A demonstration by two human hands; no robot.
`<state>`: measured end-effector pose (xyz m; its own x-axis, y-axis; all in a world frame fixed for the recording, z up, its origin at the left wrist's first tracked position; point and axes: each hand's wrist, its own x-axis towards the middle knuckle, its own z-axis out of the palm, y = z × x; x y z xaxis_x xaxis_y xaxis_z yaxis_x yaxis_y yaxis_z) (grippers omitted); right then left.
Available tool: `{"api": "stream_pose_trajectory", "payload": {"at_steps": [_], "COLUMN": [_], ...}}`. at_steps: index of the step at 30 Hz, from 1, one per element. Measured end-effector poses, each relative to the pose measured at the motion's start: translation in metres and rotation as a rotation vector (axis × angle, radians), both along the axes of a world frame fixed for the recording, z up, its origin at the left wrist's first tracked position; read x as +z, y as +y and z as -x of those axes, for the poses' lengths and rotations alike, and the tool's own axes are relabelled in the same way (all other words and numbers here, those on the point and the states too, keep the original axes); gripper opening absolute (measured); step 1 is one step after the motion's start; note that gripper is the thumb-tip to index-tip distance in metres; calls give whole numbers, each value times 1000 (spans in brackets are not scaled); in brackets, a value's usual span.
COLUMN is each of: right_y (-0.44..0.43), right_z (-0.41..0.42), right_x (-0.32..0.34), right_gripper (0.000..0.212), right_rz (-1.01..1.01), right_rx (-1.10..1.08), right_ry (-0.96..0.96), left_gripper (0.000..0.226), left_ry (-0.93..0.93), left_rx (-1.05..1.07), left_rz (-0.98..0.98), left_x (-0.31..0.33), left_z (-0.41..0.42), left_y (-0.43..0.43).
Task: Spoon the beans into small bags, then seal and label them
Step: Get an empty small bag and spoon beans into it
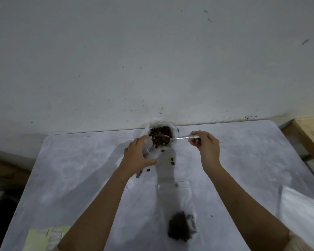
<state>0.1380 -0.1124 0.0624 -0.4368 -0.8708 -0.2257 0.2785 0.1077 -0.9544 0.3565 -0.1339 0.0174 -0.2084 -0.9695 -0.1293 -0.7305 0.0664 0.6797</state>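
**Holding a spoon over the beans at the table's far edge**

A pale grey table with a scuffed, cloudy top fills the lower half of the view, its far edge set against a grubby white wall flecked with dark marks. At the middle of that far edge, touching the wall, stands a clear container holding dark beans.

The right hand pinches the handle of a metal spoon between thumb and curled fingers, with the spoon's bowl lying over the beans. The left hand curls its fingers and thumb round a clear small bag, held just beside the container on its near side.

A few loose beans lie scattered on the table between the hands and the near half. Closer in, a filled bag lies flat with a dark heap of beans at its near end. A yellow label sheet sits at the near left corner, and a white stack, blurred, lies near the right edge.

Beyond the right edge stands pale wooden furniture, close to the table's far right corner. The left side drops off into a dark, unclear floor area. Wide bare stretches of tabletop lie to either side of both forearms.
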Motion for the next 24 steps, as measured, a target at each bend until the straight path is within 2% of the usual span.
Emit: {"api": "stream_pose_trajectory", "payload": {"at_steps": [5,17,24], "right_y": [7,3,-5], "right_z": [-4,-11,-31], "right_x": [5,-19,-44], "right_gripper": [23,19,17], "right_rz": [52,11,-143], "right_rx": [98,-37,191], "right_ry": [56,-30,86], "left_gripper": [90,100,97], "left_ry": [44,168,246], "left_rx": [-28,10,24], "left_rz": [22,-47,-50], "left_x": [5,4,9], "left_z": [-2,-21,-27], "left_y": [4,8,12]}}
